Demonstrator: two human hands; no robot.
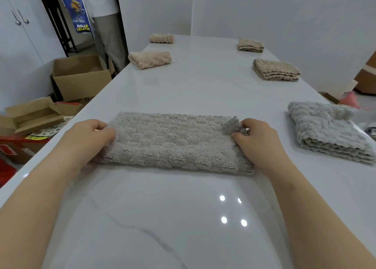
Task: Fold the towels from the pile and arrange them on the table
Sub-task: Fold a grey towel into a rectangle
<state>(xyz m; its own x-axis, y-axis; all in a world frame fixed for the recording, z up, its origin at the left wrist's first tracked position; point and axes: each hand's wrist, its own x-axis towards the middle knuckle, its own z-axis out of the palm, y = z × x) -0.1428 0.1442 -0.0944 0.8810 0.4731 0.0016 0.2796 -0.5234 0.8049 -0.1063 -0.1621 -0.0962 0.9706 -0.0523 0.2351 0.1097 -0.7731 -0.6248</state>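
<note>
The towel [175, 140] lies in a long folded strip on the table [203, 89] before me; my left hand [91, 136] grips its left end, my right hand [256, 138] pinches the right corner. It looks light, plush and floppy, so I judge the short ends the best holds

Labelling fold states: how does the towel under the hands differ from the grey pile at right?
The towel is a long strip; the grey pile is squarer and thicker, many layers. The left hand and right hand grip the towel's ends; the pile is untouched. Both fluffy, on the table.
</note>
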